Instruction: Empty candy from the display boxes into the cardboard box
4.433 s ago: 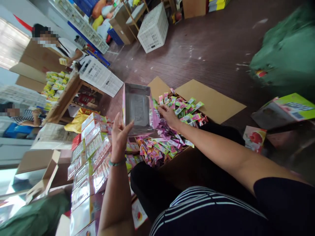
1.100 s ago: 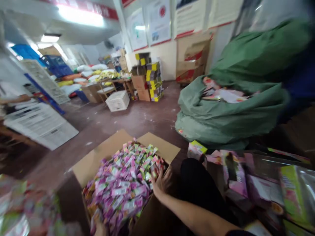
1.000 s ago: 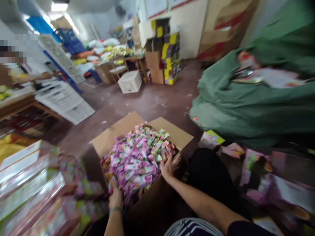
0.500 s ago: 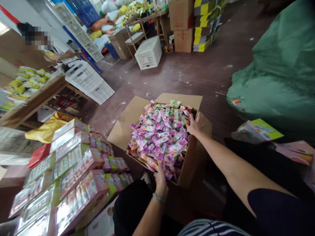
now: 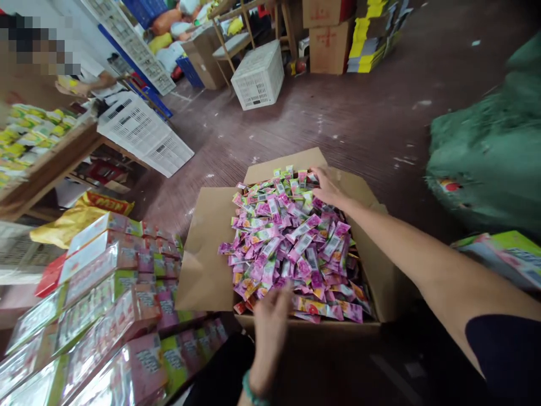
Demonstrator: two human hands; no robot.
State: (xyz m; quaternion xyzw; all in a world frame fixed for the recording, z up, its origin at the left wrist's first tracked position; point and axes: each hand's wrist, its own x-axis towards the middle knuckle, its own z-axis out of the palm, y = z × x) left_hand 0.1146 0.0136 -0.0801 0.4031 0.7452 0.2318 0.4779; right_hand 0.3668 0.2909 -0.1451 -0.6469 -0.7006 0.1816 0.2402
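Note:
A cardboard box (image 5: 380, 270) with its flaps folded out stands on the floor in front of me. It is heaped with small stick sachets (image 5: 287, 231), mostly pink and purple, some green or orange. At the box's far right corner, my right hand (image 5: 327, 189) touches the heap with thumb and fingers apart; the fingertips are partly hidden among the sachets. My left hand (image 5: 273, 316), with a green bead bracelet at the wrist, is over the near edge of the box beside the sachets. Motion smears its fingers, so their grip does not show.
Stacked display packs (image 5: 105, 316) stand close on my left, near a yellow bag (image 5: 78, 217). A white crate (image 5: 258, 76) sits on the floor ahead. On the right bulges a green sack (image 5: 486, 146). A person (image 5: 93, 79) works behind a table (image 5: 54, 163) at the left.
The box has turned and now sits squarer to me, and the view has shifted. My right hand has moved to the far corner; my left hand has lifted slightly at the near edge.

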